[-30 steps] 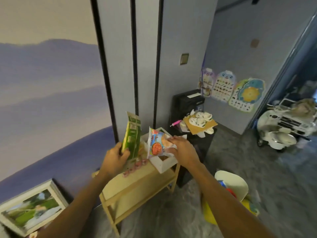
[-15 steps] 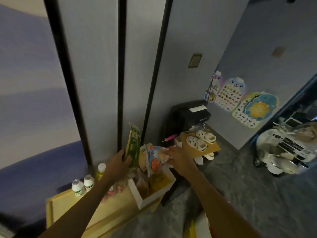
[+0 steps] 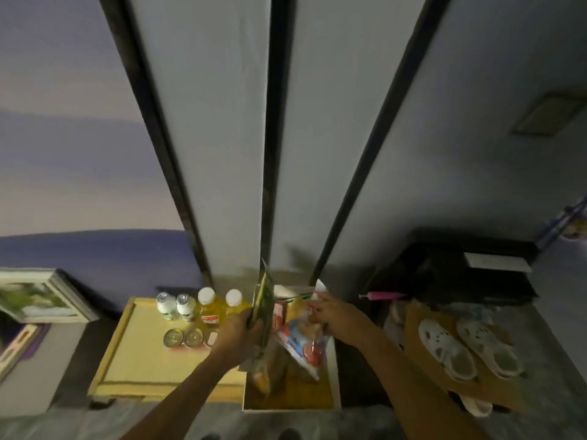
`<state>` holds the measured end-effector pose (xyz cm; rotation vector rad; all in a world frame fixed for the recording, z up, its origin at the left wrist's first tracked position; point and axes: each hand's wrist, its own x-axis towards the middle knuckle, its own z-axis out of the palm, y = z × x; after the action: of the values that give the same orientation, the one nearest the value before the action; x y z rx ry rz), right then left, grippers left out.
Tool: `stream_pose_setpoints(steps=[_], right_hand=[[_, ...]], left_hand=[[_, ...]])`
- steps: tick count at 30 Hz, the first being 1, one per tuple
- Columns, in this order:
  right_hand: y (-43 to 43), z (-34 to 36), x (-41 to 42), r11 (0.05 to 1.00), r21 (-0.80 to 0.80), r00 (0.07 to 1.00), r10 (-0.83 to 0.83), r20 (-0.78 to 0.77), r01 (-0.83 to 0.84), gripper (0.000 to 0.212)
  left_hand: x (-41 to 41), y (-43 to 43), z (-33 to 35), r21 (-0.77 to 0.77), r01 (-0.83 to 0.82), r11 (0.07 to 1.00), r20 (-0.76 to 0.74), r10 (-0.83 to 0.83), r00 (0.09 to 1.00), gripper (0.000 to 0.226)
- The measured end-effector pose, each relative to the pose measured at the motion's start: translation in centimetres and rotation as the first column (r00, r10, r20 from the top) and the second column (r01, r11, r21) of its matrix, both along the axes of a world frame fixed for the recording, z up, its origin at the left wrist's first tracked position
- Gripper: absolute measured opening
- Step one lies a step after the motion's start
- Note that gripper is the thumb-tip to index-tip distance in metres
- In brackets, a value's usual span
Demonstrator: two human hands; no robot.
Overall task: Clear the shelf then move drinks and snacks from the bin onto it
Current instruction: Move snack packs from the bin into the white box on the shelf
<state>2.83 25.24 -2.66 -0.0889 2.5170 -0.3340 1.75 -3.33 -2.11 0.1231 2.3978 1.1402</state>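
While held, green packet upright (edge-on)

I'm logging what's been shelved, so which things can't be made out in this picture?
- Third can: head view, partly hidden by the left hand.
- Bin contents: under the blue bag and green packet, dim and blurred.
- Drink labels on the bottles: too small and blurred.
- Right hand fingers: buried among packets, what they hold is unclear.

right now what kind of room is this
Probably a room in a home, maybe by an entrance: white sandals sit on a low stand, a framed picture leans against the wall, and a small wooden shelf holds drinks.
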Motion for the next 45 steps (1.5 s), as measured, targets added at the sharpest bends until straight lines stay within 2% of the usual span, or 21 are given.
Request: stream_pose_setpoints(steps=[1,2,4,6,8,11,14,18,20,24,27,29,33,37,41,45], right_hand=[[0.3,-1.3,-0.7,0.997,-0.077,1.0,0.011,-0.004,-0.011,0.074],[0.8,-3.4,-1.5,0.994,-0.106,0.999,0.034,-0.008,-0.034,0.07],[1.0,-5.9,-2.8,0.987,-0.137,0.997,0.083,0.011,-0.08,0.043],[-0.1,-4.6,-3.1,0.979,-0.142,0.989,0.143,-0.02,-0.145,0.033],[-0.9,-4.1,-2.8,0.973,-0.084,0.975,0.21,-0.078,-0.217,0.033],[-1.0,-5.6,-2.3,0.937,0.021,0.925,0.347,-0.154,-0.348,0.043],[-0.5,-6.3,-1.9,0.953,-0.05,0.949,0.289,-0.128,-0.298,0.05],[0.2,-5.0,-1.4,0.935,-0.084,0.931,0.329,-0.155,-0.344,0.056],[0.7,-4.1,-1.4,0.938,-0.129,0.934,0.293,-0.203,-0.322,0.048],[1.0,-0.7,-1.8,0.945,-0.239,0.937,0.143,-0.318,-0.225,0.025],[0.4,3.0,-2.6,0.946,-0.259,0.859,0.038,-0.51,-0.195,0.025],[-0.9,6.1,-3.2,0.949,-0.242,0.809,0.023,-0.588,-0.203,0.038],[-7.0,11.6,-4.4,0.952,-0.176,0.824,0.115,-0.554,-0.251,0.071],[-17.5,15.7,-4.3,0.935,-0.144,0.821,0.202,-0.535,-0.323,0.096],[-29.8,19.6,-2.7,0.9,-0.135,0.784,0.278,-0.555,-0.415,0.101],[-42.7,23.0,0.4,0.828,-0.196,0.758,0.351,-0.551,-0.526,0.104]], left_hand=[[0.3,0.6,-0.4,-0.044,-0.019,0.999,0.003,0.019,1.0,0.013],[0.6,1.3,-0.7,-0.07,-0.026,0.997,0.0,0.026,1.0,0.015],[0.9,2.7,-1.3,-0.086,-0.034,0.996,0.012,0.035,0.999,0.019],[1.1,4.2,-1.7,-0.133,-0.013,0.991,-0.016,0.011,1.0,0.018],[1.6,5.5,-3.5,-0.231,0.042,0.972,-0.056,-0.057,0.997,0.032],[2.8,6.5,-7.0,-0.429,0.118,0.896,-0.023,-0.141,0.99,0.054],[3.8,7.1,-8.1,-0.516,0.127,0.847,-0.036,-0.17,0.985,0.066],[4.1,6.9,-7.1,-0.487,0.066,0.871,-0.082,-0.121,0.989,0.059],[4.2,6.2,-6.1,-0.474,0.045,0.879,-0.107,-0.108,0.988,0.055],[4.0,3.4,-3.0,-0.44,-0.004,0.898,-0.213,-0.1,0.972,0.064],[3.4,0.2,0.5,-0.413,-0.093,0.906,-0.33,-0.053,0.943,0.071],[3.1,-2.4,3.0,-0.387,-0.15,0.91,-0.406,-0.022,0.914,0.072],[3.8,-9.3,7.8,-0.348,-0.247,0.904,-0.552,0.016,0.834,0.067],[6.9,-18.4,12.5,-0.346,-0.409,0.844,-0.605,0.133,0.785,0.081],[12.4,-29.5,17.0,-0.322,-0.592,0.739,-0.643,0.288,0.71,0.089],[18.9,-40.5,20.4,-0.304,-0.728,0.615,-0.682,0.393,0.617,0.089]])
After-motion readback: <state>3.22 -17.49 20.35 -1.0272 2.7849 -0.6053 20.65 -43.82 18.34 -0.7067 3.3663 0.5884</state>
